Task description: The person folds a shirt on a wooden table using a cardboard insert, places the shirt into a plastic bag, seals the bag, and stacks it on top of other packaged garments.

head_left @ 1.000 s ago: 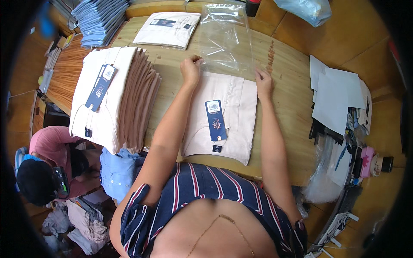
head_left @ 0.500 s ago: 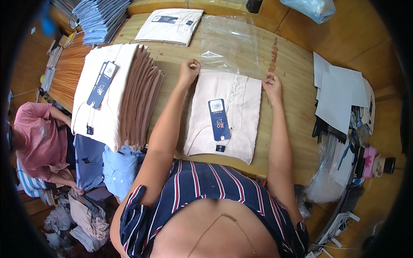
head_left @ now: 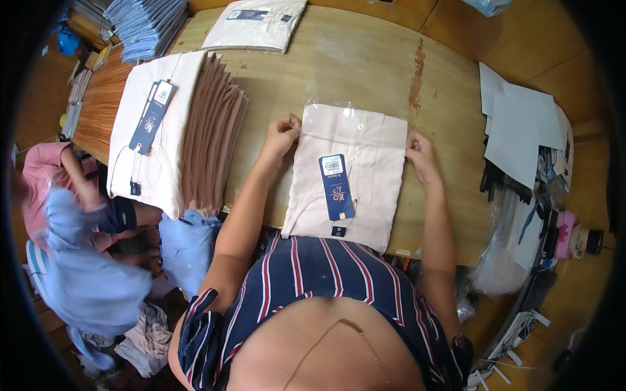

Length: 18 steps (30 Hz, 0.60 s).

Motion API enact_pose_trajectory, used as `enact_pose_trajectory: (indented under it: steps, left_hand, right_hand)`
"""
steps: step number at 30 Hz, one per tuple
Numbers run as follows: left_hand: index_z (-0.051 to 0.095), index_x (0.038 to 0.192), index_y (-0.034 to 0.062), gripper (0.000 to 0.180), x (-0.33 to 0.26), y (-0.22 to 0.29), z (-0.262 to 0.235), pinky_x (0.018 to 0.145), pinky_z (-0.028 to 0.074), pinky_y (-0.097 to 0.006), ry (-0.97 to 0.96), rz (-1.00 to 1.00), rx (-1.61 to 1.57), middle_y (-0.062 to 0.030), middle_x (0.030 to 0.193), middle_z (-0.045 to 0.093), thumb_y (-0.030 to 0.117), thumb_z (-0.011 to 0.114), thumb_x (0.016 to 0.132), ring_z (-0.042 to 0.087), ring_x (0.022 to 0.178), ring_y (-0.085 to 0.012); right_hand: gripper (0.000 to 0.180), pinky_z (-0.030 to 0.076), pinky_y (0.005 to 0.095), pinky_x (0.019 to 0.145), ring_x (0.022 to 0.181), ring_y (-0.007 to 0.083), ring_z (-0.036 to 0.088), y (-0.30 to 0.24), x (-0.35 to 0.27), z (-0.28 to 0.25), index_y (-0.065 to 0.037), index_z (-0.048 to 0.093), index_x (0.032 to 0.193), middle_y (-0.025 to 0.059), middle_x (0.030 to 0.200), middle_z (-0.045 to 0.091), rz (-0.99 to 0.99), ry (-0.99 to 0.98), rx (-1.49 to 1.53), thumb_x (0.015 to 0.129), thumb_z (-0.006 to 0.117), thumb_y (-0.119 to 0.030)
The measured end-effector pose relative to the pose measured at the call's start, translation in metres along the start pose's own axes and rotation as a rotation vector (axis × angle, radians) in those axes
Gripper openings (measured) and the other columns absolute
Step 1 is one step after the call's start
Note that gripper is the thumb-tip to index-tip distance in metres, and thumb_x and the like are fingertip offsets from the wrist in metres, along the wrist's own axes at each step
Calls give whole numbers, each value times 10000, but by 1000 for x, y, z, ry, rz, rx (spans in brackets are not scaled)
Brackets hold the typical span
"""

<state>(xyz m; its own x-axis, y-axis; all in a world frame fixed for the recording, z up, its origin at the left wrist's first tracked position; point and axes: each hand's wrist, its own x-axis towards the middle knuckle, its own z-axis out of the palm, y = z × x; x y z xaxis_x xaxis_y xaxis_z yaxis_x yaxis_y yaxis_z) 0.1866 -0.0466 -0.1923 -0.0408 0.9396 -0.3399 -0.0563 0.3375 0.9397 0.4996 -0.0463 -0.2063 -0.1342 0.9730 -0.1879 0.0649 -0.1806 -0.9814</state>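
A folded pale pink shirt [head_left: 375, 189] lies in front of me on the table, its near end against my clothing. On it rest a dark blue hang tag [head_left: 336, 189] with a string and a small dark label [head_left: 338, 231]. A clear plastic bag [head_left: 349, 112] covers the shirt's far end. My left hand [head_left: 283, 137] is closed in a pinch at the bag's left edge, beside the shirt. Opposite it, my right hand [head_left: 422, 156] pinches the bag's right edge; its fingertips are partly hidden.
A tall stack of folded pink shirts [head_left: 215, 137] stands left. Behind it are a bagged white shirt [head_left: 255, 25] and a blue stack [head_left: 145, 26]. White sheets [head_left: 521, 124] lie at right. At far left a person in pink [head_left: 49, 176] handles a blurred blue garment [head_left: 85, 260].
The bag, lying flat beyond the shirt before, now covers its far end. Both hands have come slightly nearer to me along its sides. The other person has swung up a blue garment.
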Motion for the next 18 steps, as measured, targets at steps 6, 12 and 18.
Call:
enact_pose_trajectory:
  steps: [6,12,18]
  left_hand:
    - [483,669,67,110,-34,-9,-11,521,319,-177,-118,-48,11,50,643,453,-36,457,698,414,591,-43]
    - [459,665,74,114,-99,-42,-31,523,322,-172,-218,-128,-82,46,678,456,-29,471,712,419,592,-42]
    - [453,603,54,142,-174,-47,-47,537,318,-179,-377,-143,207,40,626,444,-63,477,679,397,589,-48]
  right_hand:
    - [166,273,171,484,546,35,364,-1,-32,6,-77,396,620,-56,605,410,99,-56,-91,595,452,77]
    - [154,284,187,500,582,32,355,4,-96,17,-73,393,611,-57,612,365,156,-192,-78,601,478,55]
    - [100,379,192,574,645,56,448,12,-180,28,-37,450,634,-22,641,452,366,-487,-21,624,489,55]
